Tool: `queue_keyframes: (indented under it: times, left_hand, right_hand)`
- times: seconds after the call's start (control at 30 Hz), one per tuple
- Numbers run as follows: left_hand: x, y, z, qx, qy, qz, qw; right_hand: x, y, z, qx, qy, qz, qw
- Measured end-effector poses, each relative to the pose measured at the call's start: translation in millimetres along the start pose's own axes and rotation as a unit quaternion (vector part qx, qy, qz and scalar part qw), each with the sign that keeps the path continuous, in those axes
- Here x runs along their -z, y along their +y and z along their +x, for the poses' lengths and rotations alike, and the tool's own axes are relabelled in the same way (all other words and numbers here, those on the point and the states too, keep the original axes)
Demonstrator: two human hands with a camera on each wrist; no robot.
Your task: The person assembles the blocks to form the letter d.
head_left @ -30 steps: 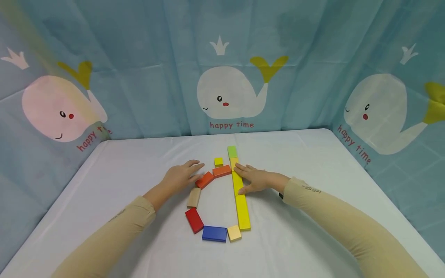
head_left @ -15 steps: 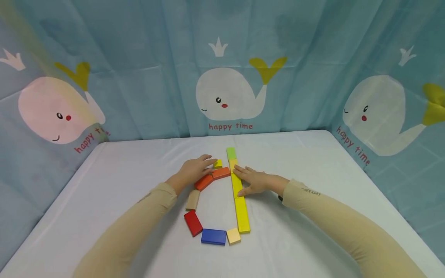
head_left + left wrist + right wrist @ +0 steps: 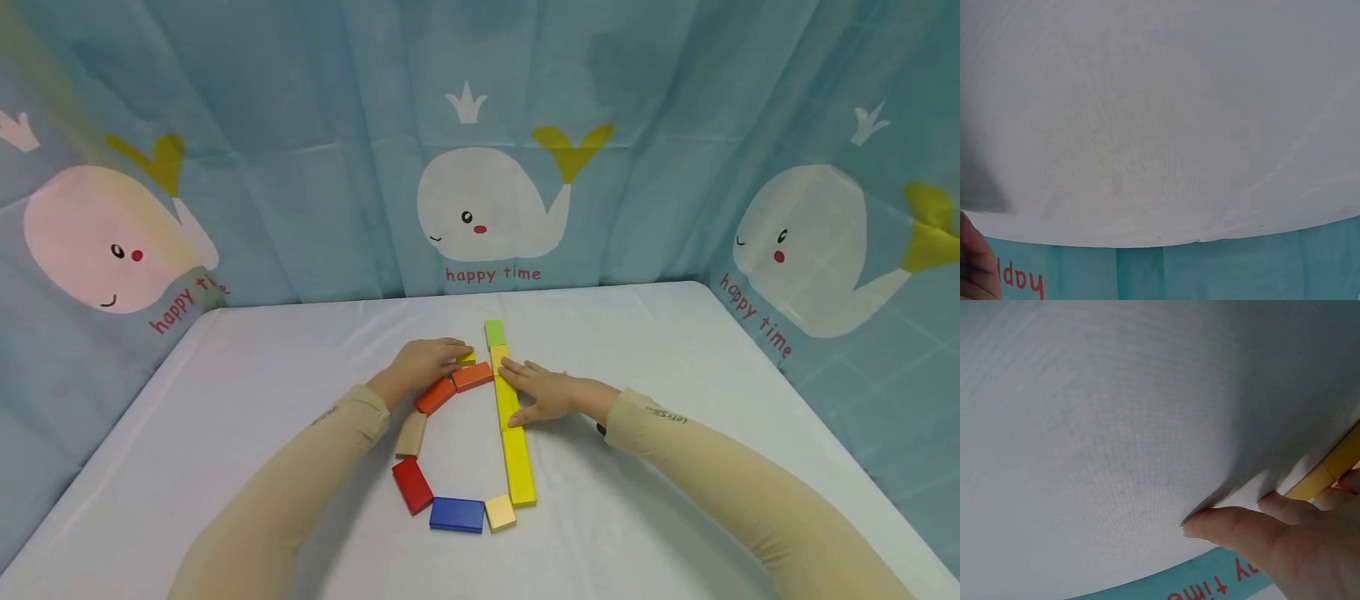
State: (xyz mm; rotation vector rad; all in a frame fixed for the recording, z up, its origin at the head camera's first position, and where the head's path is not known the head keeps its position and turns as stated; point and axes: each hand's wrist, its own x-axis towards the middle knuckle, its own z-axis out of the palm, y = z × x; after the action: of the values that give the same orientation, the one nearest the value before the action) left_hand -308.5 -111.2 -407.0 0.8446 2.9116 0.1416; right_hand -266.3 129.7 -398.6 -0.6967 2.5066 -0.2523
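Observation:
My left hand (image 3: 422, 367) is at a small yellow block (image 3: 467, 359), its fingers over the far side and the thumb at the near side, pinching it. The block sits behind an orange-red block (image 3: 472, 377). My right hand (image 3: 551, 392) rests with extended fingers along the right side of a straight column of yellow blocks (image 3: 507, 406); in the right wrist view its thumb and fingers (image 3: 1229, 528) spread near the yellow edge (image 3: 1313, 482). Only a bit of the left hand (image 3: 977, 262) shows in the left wrist view.
A green block (image 3: 495, 334) tops the column. A second orange-red block (image 3: 435, 396), a plain wooden block (image 3: 411, 435), a red block (image 3: 412, 485), a blue block (image 3: 457, 514) and a pale block (image 3: 500, 512) curve around its left. A whale-print curtain (image 3: 300, 208) hangs behind the white table (image 3: 225, 400).
My left hand has moved right from beside the orange-red blocks to the small yellow block and its fingers have closed about it. The right hand stays at the column; the view has shifted slightly.

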Motion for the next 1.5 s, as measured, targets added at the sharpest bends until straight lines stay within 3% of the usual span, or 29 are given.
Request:
queue_keyframes:
  times: [0.3,0.57,0.93,1.17,1.5]
  left_hand:
    - [-0.7,-0.4,-7.3,-0.002,0.037,0.013,0.9992]
    - [-0.8,-5.2,-24.4,-0.006,0.081,0.004,0.9967]
    - [-3.3,-1.1,-59.8,-0.084,0.164,0.016,0.9828]
    - [0.5,10.5,-84.5,-0.124,0.177,0.027,0.9761]
    - [-7.2,33.6,-105.6,-0.212,0.175,-0.021,0.9613]
  right_hand:
    - [0.9,-4.1,-3.1,0.005,0.0,-0.001,1.0]
    - [-0.5,-3.3,-2.8,0.008,-0.002,-0.001,1.0]
    - [-1.8,1.2,-2.7,0.014,-0.005,0.003,0.9999]
    - [0.1,1.2,-2.9,0.023,-0.006,-0.001,0.9997]
    - [1.7,-2.6,-4.5,0.017,-0.003,-0.001,0.9999]
